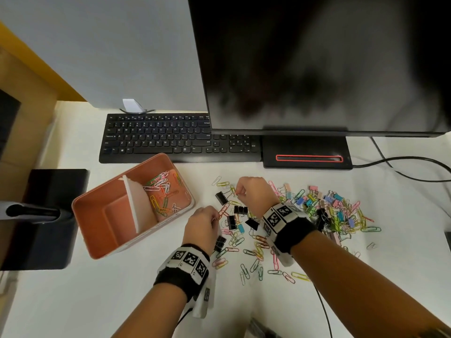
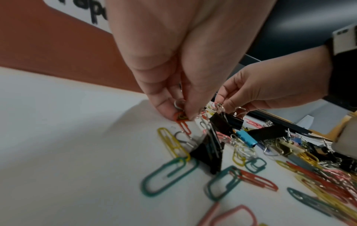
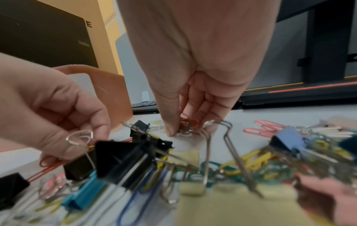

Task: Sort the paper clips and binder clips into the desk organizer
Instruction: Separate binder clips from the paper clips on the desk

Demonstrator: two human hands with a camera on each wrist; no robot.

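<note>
An orange desk organizer [image 1: 97, 230] stands at the left, split by a white divider [image 1: 133, 203]. Its far compartment holds several coloured paper clips [image 1: 162, 191]; the near one looks bare. My left hand [image 1: 214, 219] pinches an orange paper clip [image 2: 182, 122] just above the desk, along with a silver one. My right hand [image 1: 238, 193] pinches a small bunch of paper clips [image 3: 188, 127] at the desk surface. Black binder clips [image 1: 240, 210] lie between the hands. The main mixed pile of clips [image 1: 329, 208] spreads to the right.
A black keyboard [image 1: 170, 140] and the monitor base [image 1: 307, 152] lie behind the clips, under a large dark monitor [image 1: 317, 64]. Cables [image 1: 415, 176] run at the right. A black stand [image 1: 44, 215] sits left of the organizer. Loose paper clips [image 1: 256, 264] are scattered toward me.
</note>
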